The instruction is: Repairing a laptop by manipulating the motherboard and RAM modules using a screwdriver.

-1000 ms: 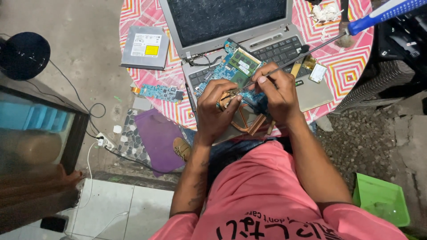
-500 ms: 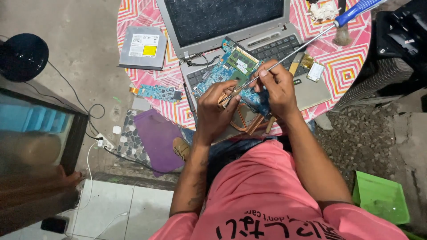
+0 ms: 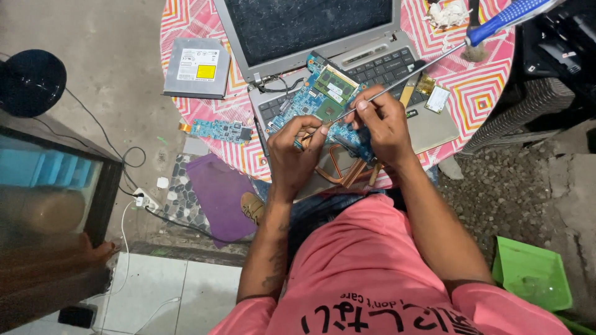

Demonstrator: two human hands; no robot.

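A: Seen from above, what sits at the left of the round patterned table [image 3: 478, 93]?

B: One grey optical drive [image 3: 197, 67] at the table's left edge, and just below it one small blue circuit strip [image 3: 220, 131].

A: And the hands?

B: The left hand [image 3: 297, 152] pinches the near edge of one blue motherboard [image 3: 323, 102], fingers closed on it. The board lies tilted across the keyboard of one open laptop [image 3: 347, 74], directly beneath both hands.

A: The right hand?

B: The right hand [image 3: 385, 121] is clamped on the metal shaft of one long screwdriver [image 3: 459, 46], its blue handle running off to the upper right and its tip down on the board between the two hands.

A: Anything further right?

B: One small green card [image 3: 437, 99] lies beside the laptop, and one green tub [image 3: 531, 273] stands on the ground, well apart from the table.
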